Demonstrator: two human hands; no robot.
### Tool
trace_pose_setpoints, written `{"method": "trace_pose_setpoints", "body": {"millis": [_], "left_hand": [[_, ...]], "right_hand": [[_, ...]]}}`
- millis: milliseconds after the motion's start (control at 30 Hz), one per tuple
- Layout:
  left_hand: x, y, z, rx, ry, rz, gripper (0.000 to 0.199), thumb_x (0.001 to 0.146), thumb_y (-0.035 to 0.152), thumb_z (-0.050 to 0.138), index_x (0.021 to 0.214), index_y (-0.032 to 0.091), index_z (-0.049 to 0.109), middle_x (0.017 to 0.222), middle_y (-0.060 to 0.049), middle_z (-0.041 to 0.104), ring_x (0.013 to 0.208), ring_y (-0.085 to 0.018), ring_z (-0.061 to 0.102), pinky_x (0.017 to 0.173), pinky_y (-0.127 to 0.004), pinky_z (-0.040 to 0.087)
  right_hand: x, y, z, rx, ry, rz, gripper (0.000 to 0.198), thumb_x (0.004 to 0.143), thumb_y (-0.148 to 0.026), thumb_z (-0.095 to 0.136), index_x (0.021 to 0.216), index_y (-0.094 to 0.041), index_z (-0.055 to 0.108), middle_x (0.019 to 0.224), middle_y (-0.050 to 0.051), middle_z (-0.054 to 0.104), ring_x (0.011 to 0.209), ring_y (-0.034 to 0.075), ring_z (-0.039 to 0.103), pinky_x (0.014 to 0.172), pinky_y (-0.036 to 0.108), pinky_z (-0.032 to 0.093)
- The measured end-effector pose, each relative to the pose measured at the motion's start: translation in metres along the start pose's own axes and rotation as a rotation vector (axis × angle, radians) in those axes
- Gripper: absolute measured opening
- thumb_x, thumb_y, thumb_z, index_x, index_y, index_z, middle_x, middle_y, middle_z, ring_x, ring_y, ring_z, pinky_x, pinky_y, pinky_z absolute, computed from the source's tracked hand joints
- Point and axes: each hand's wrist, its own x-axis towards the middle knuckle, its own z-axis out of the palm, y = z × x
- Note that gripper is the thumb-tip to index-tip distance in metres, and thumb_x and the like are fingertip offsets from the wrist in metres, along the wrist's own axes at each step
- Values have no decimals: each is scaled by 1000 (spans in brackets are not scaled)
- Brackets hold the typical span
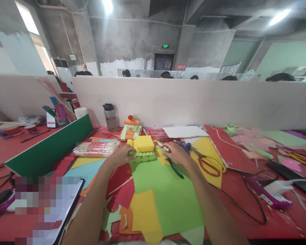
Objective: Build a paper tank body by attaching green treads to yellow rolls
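Note:
A yellow paper block (145, 143) with a green scalloped paper edge (144, 157) stands at the far end of a large green sheet (168, 197). My left hand (123, 153) is at its left side, fingers curved and apart, close to the green edge; whether they touch it I cannot tell. Right of the block, my right hand (177, 153) hovers over small yellow and green paper pieces (160, 152), thumb and fingers spread. Under that hand lie pliers with dark green handles (177, 169). Behind the block is an orange and pale green paper model (131, 129).
Scissors with red and yellow handles (211, 165) lie on yellow paper to the right. Wrapped sticks (97, 148), a bottle (110, 117) and a green board (53, 146) stand left. A tablet (66, 204) is front left; cables and a purple power strip (269, 194) lie right.

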Motion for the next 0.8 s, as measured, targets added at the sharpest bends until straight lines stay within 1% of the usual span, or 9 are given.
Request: {"method": "trace_pose_setpoints", "body": {"millis": [100, 200, 300, 367, 500, 667, 800], "left_hand": [[0, 1, 0, -7, -2, 3, 33, 80, 41, 56, 104, 22, 68, 106, -10, 66, 96, -26, 60, 85, -34, 45], [0, 1, 0, 2, -5, 6, 35, 80, 41, 56, 106, 22, 67, 108, -10, 66, 99, -25, 59, 87, -32, 44], [-1, 1, 0, 14, -1, 8, 37, 81, 41, 55, 109, 21, 66, 109, -10, 65, 100, -25, 59, 87, -31, 44], [-1, 0, -1, 23, 6, 18, 36, 81, 41, 54, 109, 21, 66, 109, -10, 65, 99, -25, 59, 85, -31, 45], [-1, -2, -2, 48, 22, 45, 35, 82, 41, 54, 106, 20, 68, 106, -11, 65, 97, -25, 60, 85, -32, 45], [0, -5, -1, 63, 33, 41, 34, 80, 41, 56, 106, 22, 69, 106, -10, 66, 99, -26, 59, 87, -33, 45], [0, -3, -4, 38, 35, 40, 35, 82, 42, 54, 107, 22, 68, 109, -10, 65, 100, -25, 60, 88, -34, 45]], "right_hand": [[-6, 13, -3, -121, -19, 46, 40, 76, -35, 71, 113, -20, 64, 104, 13, 66, 98, 28, 60, 82, 33, 44], [-7, 15, -2, -115, -36, 51, 38, 75, -34, 71, 110, -20, 66, 102, 12, 66, 98, 28, 60, 82, 32, 43], [-4, 4, 2, -37, -15, -23, 32, 78, -31, 68, 108, -22, 67, 105, 11, 66, 100, 27, 60, 84, 32, 43], [-2, -7, 7, 18, -23, -81, 29, 79, -30, 68, 107, -23, 66, 104, 9, 68, 97, 25, 62, 82, 32, 44], [-1, -23, 21, 91, -109, -167, 41, 74, -23, 72, 113, -26, 60, 106, 6, 68, 94, 23, 64, 79, 31, 46], [1, -32, 33, 101, -36, -166, 31, 77, -14, 67, 106, -22, 60, 99, 5, 68, 90, 21, 65, 79, 32, 47], [6, -33, 33, 234, 7, -132, 28, 79, -15, 64, 106, -21, 59, 99, 5, 69, 87, 18, 66, 79, 32, 49]]}}
